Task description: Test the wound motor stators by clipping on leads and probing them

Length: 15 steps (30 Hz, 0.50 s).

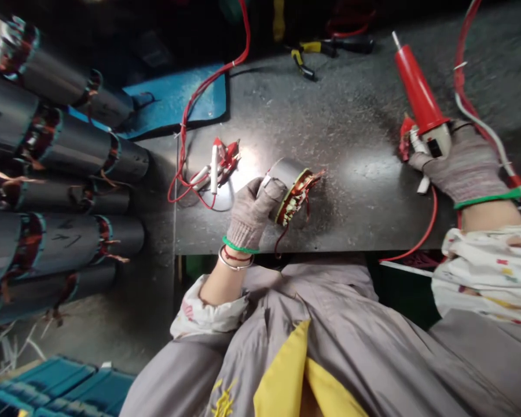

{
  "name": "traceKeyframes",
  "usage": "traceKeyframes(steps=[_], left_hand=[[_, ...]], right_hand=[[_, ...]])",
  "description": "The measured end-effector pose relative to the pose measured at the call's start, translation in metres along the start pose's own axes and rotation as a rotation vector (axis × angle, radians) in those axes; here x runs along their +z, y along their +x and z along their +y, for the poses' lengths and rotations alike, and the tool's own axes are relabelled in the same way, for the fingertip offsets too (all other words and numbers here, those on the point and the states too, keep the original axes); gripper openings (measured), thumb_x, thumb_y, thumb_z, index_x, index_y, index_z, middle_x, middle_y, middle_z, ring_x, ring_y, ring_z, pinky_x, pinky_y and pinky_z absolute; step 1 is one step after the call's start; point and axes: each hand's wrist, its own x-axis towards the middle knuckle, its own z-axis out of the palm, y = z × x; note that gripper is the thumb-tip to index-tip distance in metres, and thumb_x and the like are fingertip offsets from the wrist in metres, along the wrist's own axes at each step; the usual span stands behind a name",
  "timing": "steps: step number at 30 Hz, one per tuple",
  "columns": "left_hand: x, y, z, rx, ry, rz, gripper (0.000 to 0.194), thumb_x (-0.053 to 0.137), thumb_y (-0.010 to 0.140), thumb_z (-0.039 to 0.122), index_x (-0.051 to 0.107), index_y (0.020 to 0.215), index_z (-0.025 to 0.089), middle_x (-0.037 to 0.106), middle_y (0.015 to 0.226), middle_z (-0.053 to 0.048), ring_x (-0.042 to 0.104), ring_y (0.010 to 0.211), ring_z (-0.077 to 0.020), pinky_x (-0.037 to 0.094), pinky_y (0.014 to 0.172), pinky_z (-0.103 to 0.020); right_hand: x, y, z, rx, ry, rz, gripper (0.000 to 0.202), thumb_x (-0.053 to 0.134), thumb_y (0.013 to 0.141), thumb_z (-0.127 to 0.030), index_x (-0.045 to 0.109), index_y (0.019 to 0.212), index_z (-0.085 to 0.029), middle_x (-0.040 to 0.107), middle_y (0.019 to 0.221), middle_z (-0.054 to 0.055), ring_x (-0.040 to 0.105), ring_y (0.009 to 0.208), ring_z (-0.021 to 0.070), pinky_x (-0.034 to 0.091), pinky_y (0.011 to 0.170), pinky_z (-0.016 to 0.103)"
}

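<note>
My left hand [258, 211], in a knitted glove, is closed round a motor stator [289, 174] at the table's front edge. The stator lies tilted, its grey shell to the left and its copper windings and wire ends facing right. My right hand [469, 159], gloved too, grips the pale base of a red test probe [421, 90], whose metal tip points up and to the left. Beside the right thumb is a red clip [406, 139] with a white sleeve; the hand partly covers it. Left of the stator lie red clips [228, 156] with white sleeves.
Grey stators with copper windings [65, 237] are stacked in rows on the left. Yellow-and-black pliers [304, 62] and a black-handled tool [353, 44] lie at the back. Red cables [191, 104] run across both sides. Blue crates [56, 382] stand lower left.
</note>
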Motion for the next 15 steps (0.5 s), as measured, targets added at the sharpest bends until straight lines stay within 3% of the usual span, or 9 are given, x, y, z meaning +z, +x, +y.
traceKeyframes(steps=[2,5,8,10,12,15], left_hand=[[0.000,-0.004,0.000,-0.006,0.006,-0.019,0.048,0.077,0.074,0.067,0.066,0.072,0.020,0.058,0.060,0.001,0.054,0.051,-0.0119,0.045,0.048,-0.024],[0.003,-0.003,0.002,0.032,0.002,0.022,0.048,0.073,0.079,0.066,0.065,0.070,0.020,0.055,0.061,0.001,0.051,0.052,-0.0112,0.042,0.048,-0.025],[0.008,0.003,0.005,0.048,0.033,0.026,0.042,0.074,0.082,0.059,0.065,0.071,0.020,0.054,0.062,0.001,0.050,0.054,-0.0111,0.042,0.049,-0.024],[0.011,0.008,0.007,0.040,0.061,0.028,0.038,0.075,0.083,0.054,0.065,0.071,0.019,0.053,0.063,0.001,0.050,0.055,-0.0111,0.041,0.049,-0.024],[0.013,0.012,0.008,0.012,0.087,0.031,0.036,0.075,0.084,0.051,0.065,0.072,0.018,0.052,0.062,0.000,0.050,0.057,-0.0119,0.041,0.049,-0.024],[0.014,0.014,0.009,0.005,0.114,0.033,0.036,0.074,0.085,0.051,0.065,0.073,0.018,0.053,0.063,0.000,0.052,0.060,-0.0131,0.043,0.052,-0.026]], right_hand=[[0.006,-0.003,-0.005,0.012,-0.071,0.038,0.063,0.067,0.089,-0.048,0.055,0.137,-0.010,0.066,0.127,0.025,0.065,0.108,0.0310,0.040,0.076,0.039],[0.011,-0.007,-0.010,0.019,-0.191,0.074,0.080,0.050,0.097,-0.057,0.036,0.154,-0.003,0.054,0.139,0.034,0.060,0.121,0.0386,0.037,0.074,0.044],[-0.001,-0.014,-0.015,-0.058,-0.287,0.090,0.093,0.031,0.100,-0.068,0.023,0.157,0.004,0.044,0.146,0.038,0.051,0.129,0.0446,0.033,0.074,0.050],[-0.016,-0.030,-0.022,-0.140,-0.287,0.126,0.091,0.029,0.099,-0.069,0.033,0.154,0.003,0.039,0.150,0.038,0.046,0.133,0.0482,0.035,0.078,0.054],[-0.027,-0.054,-0.036,-0.295,-0.226,0.150,0.072,0.040,0.101,-0.060,0.053,0.142,-0.003,0.042,0.152,0.033,0.047,0.133,0.0457,0.041,0.087,0.054],[-0.018,-0.095,-0.067,-0.642,-0.088,-0.048,0.049,0.052,0.099,-0.051,0.071,0.115,-0.009,0.065,0.128,0.023,0.061,0.117,0.0351,0.048,0.095,0.045]])
